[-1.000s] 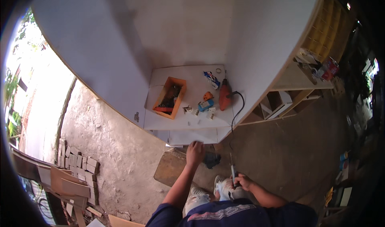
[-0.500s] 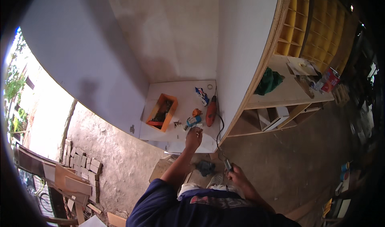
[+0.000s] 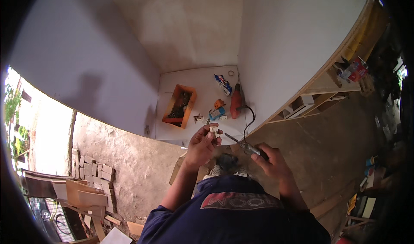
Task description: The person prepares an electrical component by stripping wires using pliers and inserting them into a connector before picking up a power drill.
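Between the fingertips of my left hand (image 3: pixel 201 148) is a small cream-white piece (image 3: pixel 215 132) with a dark spot; its exact kind is unclear. My right hand (image 3: pixel 271 161) grips the handle of a screwdriver (image 3: pixel 246 147), whose shaft points up and left toward the piece, apart from it. Both hands are in front of a white cabinet floor (image 3: pixel 172 134). On that floor lie a red corded drill (image 3: pixel 235 102), a small blue box (image 3: pixel 217 113), an orange object (image 3: pixel 219 103) and a blue-and-white packet (image 3: pixel 223 84). An orange bin (image 3: pixel 189 109) holds dark hardware.
Tall white panels (image 3: pixel 276 50) rise on either side. The drill's black cord (image 3: pixel 253 119) loops over the cabinet's front edge. At the left, paving blocks (image 3: pixel 97 170) are stacked near board offcuts (image 3: pixel 88 196). A shelf unit (image 3: pixel 302 106) stands to the right.
My left hand has come back from the cabinet floor with the small cream piece. My right hand has risen, bringing the screwdriver up near it. The view has shifted.
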Tool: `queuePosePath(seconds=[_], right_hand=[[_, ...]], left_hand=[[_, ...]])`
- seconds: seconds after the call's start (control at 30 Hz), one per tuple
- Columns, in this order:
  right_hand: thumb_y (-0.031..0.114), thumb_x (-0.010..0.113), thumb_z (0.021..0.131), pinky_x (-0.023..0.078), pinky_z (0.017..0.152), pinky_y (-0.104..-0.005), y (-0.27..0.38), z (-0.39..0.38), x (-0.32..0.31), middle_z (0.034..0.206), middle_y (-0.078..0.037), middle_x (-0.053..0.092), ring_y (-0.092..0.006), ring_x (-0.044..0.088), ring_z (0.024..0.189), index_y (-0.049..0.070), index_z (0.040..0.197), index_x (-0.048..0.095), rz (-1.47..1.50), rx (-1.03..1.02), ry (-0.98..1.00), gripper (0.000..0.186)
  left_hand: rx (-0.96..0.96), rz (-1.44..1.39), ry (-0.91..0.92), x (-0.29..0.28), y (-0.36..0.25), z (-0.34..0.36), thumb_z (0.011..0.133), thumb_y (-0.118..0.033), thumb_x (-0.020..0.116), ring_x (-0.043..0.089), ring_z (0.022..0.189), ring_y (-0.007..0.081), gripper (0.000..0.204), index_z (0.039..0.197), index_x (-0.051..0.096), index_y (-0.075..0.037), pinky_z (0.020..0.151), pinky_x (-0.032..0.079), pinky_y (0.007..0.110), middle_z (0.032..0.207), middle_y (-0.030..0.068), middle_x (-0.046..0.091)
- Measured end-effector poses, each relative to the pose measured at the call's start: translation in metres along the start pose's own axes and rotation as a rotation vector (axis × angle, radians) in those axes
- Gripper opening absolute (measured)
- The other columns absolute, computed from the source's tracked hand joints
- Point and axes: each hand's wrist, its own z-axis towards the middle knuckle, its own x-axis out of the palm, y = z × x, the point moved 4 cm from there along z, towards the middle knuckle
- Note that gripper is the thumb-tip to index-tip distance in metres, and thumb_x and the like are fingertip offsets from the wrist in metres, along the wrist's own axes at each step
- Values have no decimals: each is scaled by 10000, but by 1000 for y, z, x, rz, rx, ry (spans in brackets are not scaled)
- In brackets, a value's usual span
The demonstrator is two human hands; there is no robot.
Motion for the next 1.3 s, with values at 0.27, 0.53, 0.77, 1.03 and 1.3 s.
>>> queuePosePath(seconds=[0.27, 0.53, 0.77, 1.03, 1.3], right_hand=[[304, 691, 992, 547, 699, -331, 25, 9, 29, 834, -111, 738, -205, 729, 766, 20, 1137, 681, -46, 5, 47, 319], [323, 687, 1002, 488, 667, -289, 11, 2, 38, 802, -66, 702, -107, 612, 725, 6, 1119, 686, 72, 171, 69, 337], [336, 681, 1011, 451, 635, -265, 8, -6, 41, 764, -23, 654, -69, 553, 698, 2, 1098, 683, 169, 187, 18, 345], [377, 472, 1110, 317, 413, -193, -1, -13, 39, 642, -21, 586, -40, 399, 406, -11, 1182, 697, 549, 468, 367, 454], [388, 530, 1086, 356, 443, -227, -17, -17, 48, 647, -36, 587, -66, 451, 462, 9, 1165, 721, 752, 531, 488, 431]], left_hand=[[53, 250, 58, -13, -28, 0, 996, -225, 711, 636, 934, 204, 323, 1219, 614, -12, 877, 513, 360, 1122, 122, 657], [68, 413, 262, -22, -36, 11, 1010, -128, 678, 662, 978, 156, 263, 1210, 600, 25, 892, 543, 323, 1137, 126, 704], [59, 424, 311, -15, -37, 16, 1006, -87, 672, 657, 985, 148, 239, 1212, 604, 14, 896, 533, 314, 1127, 117, 713], [149, 878, 434, -1, -57, 10, 968, -17, 684, 671, 1039, 149, 167, 1132, 666, 10, 916, 519, 303, 1109, 96, 724], [62, 973, 476, 0, -60, -2, 976, -108, 711, 670, 977, 144, 185, 1108, 668, 13, 887, 517, 311, 1039, 88, 743]])
